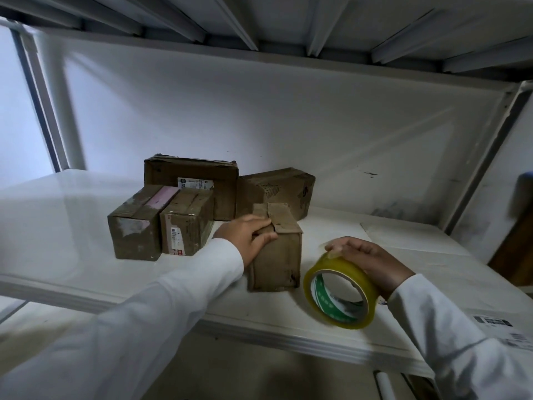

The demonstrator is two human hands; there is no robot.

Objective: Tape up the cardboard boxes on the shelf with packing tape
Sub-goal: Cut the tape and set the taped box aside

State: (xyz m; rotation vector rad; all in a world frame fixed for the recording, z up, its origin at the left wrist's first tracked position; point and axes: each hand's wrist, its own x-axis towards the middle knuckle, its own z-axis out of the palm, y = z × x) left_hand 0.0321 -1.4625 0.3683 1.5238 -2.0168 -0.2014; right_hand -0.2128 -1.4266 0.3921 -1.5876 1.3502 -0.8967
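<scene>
So the work looks barely begun. At the centre of the frame a small cardboard box (275, 249) stands near the front edge of the white shelf (72, 232), its top flaps (277, 216) lifted and unsealed, with no fresh tape visible across them. The left hand (249, 236) grips this box at its upper left corner, thumb on the near face and fingers curled over the top edge. Just right of it, at lower right of centre, the right hand (366, 262) holds a roll of yellowish packing tape (340, 293) from above, fingers wrapped over the outer rim; the roll sits low over the shelf, though I cannot tell whether it touches it. No strip appears pulled free yet.

Behind, left of centre, four more boxes are clustered: a pink-labelled box (138, 223), a box with a barcode sticker (187, 223) touching it, a larger carton (196, 180) behind those, and a tilted carton (279, 189) to its right. Whether these need new tape is hard to judge; they show older worn tape.
</scene>
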